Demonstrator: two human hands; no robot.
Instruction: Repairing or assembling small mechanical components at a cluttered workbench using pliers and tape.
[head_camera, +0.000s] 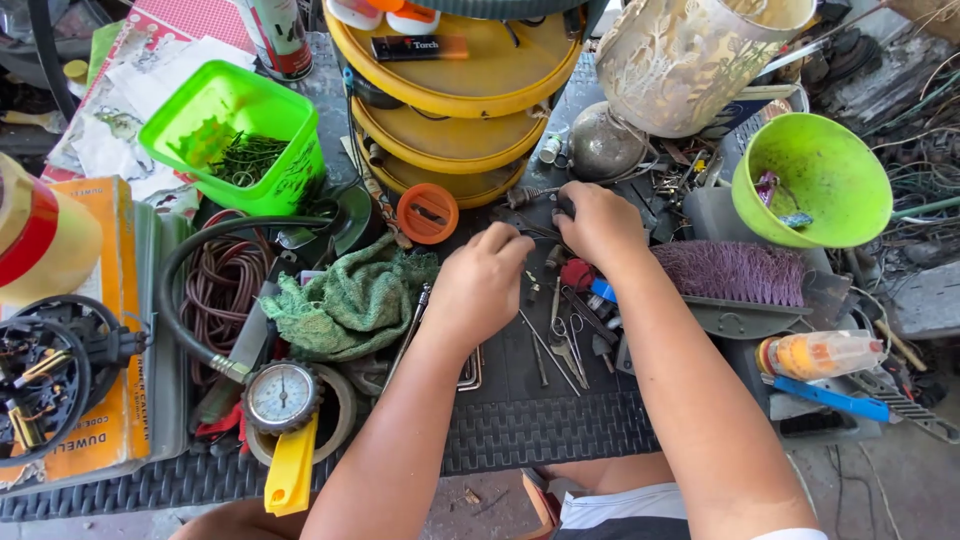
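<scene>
- Head view, nearest the body first: both forearms reach out over the ribbed black mat, with a pressure gauge and its yellow handle down at the near left.
- Left hand is curled, thumb and forefinger pinched together around something thin; what it is, I cannot tell, it's too small to read.
- Right hand is closed over a small dark part at mid-bench, just ahead of the left; fingers wrapped on it, most of the part hidden.
- Risk, as I judge it: small scissors and loose metal tools lie right beneath the wrists, so a slip could jab a hand or flick tiny parts into the clutter.
- Another risk: the green rag sits touching the left hand's side and could snag and drag things along.
- Containers now: green square tub at far left holds a tangle of dark screws or nails.
- Lime round bowl at far right holds a few small scraps, one reddish, one bluish.
- Yellow stacked trays at the back carry a lighter-like stick and small bottles on top.
</scene>
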